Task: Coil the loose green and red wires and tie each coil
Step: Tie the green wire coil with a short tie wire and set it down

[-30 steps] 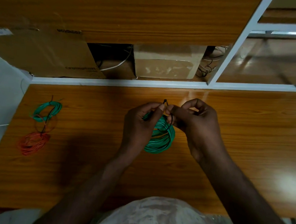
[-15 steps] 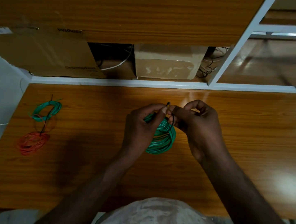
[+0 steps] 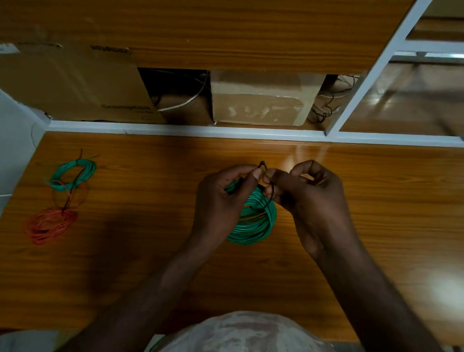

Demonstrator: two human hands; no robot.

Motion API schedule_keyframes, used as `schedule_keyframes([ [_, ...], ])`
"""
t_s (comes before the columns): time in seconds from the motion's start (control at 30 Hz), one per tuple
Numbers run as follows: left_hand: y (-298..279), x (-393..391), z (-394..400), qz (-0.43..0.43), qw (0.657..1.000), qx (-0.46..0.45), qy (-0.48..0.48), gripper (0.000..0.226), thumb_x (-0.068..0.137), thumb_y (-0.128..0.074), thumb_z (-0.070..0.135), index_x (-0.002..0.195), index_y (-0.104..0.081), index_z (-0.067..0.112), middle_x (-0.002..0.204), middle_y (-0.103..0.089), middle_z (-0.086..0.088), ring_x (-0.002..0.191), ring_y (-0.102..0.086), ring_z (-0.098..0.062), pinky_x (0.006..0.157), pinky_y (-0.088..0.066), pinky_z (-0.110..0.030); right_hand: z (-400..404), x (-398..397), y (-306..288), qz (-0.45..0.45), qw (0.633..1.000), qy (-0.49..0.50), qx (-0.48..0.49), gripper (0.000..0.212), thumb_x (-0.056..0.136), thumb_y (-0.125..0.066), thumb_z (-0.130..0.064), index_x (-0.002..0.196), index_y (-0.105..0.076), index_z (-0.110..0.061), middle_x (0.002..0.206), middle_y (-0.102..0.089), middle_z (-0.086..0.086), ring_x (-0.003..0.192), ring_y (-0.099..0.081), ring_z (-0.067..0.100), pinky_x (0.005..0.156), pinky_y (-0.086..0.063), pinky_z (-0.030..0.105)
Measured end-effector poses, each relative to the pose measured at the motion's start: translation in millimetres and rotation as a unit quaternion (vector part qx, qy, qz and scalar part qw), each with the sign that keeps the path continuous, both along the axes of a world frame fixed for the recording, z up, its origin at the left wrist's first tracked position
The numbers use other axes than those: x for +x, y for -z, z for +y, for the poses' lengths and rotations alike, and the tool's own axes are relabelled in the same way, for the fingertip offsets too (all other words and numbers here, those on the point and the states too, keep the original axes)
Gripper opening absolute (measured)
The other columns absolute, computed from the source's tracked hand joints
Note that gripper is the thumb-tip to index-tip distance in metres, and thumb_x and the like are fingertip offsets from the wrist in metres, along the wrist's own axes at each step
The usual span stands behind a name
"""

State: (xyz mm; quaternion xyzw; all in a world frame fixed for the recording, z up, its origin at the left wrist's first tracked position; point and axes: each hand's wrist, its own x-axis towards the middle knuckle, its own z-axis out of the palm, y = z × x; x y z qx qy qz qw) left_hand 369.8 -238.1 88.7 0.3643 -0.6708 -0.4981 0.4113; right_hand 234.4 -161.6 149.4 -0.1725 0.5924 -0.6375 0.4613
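**A:** Look at the wooden desk (image 3: 366, 223): the right half lies bare out to its right edge, and there's open board between the hands and the near edge too.

**B:** And the left?

**A:** Busier. Near the left edge, toward the far left corner, sits a small green coil (image 3: 73, 174), and just nearer than it a red coil (image 3: 48, 225). A black tie (image 3: 74, 184) runs across the green one toward the red.

**B:** So where's the action?

**A:** Middle of the desk, closer to the far edge. The large green coil (image 3: 254, 223) hangs between both hands, its upper part hidden behind the fingers, its lower loop showing below them. The left hand (image 3: 218, 200) curls round the coil's upper left side, thumb tip up at the top. The right hand (image 3: 309, 203) pinches a thin black tie strand (image 3: 272, 190) right at the coil's top; thumbs nearly meet there.

**B:** Count them for me.

**A:** Two green coils, one red, two hands. Beyond the far edge, two cardboard boxes: a big one (image 3: 60, 79) on the left, a taped one (image 3: 261, 97) beside it.
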Motion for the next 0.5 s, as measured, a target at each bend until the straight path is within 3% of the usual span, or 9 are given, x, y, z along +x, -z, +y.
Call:
schedule_keyframes([
  [0.1,0.5,0.6,-0.2,0.003,1.0,0.012,0.001,0.014,0.106,-0.067,0.02,0.11,-0.081,0.024,0.098,-0.081,0.01,0.096,-0.077,-0.008,0.081,-0.058,-0.026,-0.4,0.0,0.5,-0.001,1.0,-0.003,0.001,0.03,0.086,-0.085,-0.002,0.094,-0.057,-0.008,0.085,-0.067,0.033,0.079,-0.065,0.037,0.081,-0.059,0.045],
  [0.33,-7.9,0.7,2.1,-0.005,1.0,-0.002,-0.007,0.026,0.104,-0.069,0.017,0.103,-0.075,0.042,0.094,-0.079,0.023,0.093,-0.075,0.001,0.077,-0.052,-0.014,-1.6,0.4,-0.8,0.004,1.0,-0.007,0.009,0.028,0.086,-0.084,-0.002,0.096,-0.058,-0.007,0.08,-0.067,0.029,0.081,-0.064,0.038,0.079,-0.059,0.043],
  [0.5,-5.1,0.6,1.5,-0.014,1.0,-0.009,-0.005,0.017,0.104,-0.07,0.017,0.107,-0.078,0.032,0.095,-0.079,0.022,0.094,-0.075,0.001,0.076,-0.052,-0.013,-2.7,-0.8,-1.5,-0.005,1.0,-0.001,0.015,0.027,0.087,-0.082,-0.001,0.098,-0.058,-0.007,0.084,-0.069,0.03,0.082,-0.067,0.038,0.078,-0.06,0.042],
])
